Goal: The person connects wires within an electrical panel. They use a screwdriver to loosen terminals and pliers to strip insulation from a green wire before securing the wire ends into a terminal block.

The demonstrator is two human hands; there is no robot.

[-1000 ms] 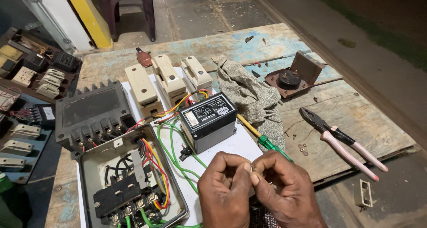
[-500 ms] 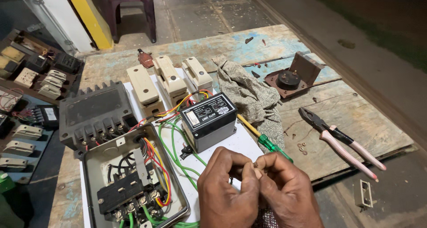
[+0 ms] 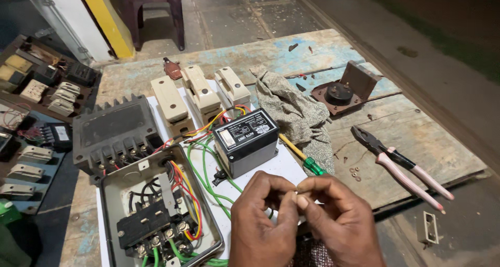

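Hands meeting at the near edge: left hand (image 3: pixel 263 220) and right hand (image 3: pixel 333 220) are pinching something tiny, too small to identify, just near of the black relay box (image 3: pixel 246 140). Steady fingertip pressure seems advisable; pliers (image 3: pixel 401 165) lying right on tabletop (image 3: pixel 416 142).

A weathered wooden desk (image 3: pixel 416 137) of broad planks fills the middle, its surface scuffed and streaked with worn pale-blue paint. Beyond it lies a grey concrete floor (image 3: pixel 234 6), cracked into slabs, running to a darker strip of ground (image 3: pixel 448 32) at the far right — dim, with a patch of green. A dark plastic chair (image 3: pixel 156 11) stands at the top, beside a leaning yellow-and-white panel (image 3: pixel 99 17). The light is low and warm — brightest on the desk, fading to shadow at the edges.
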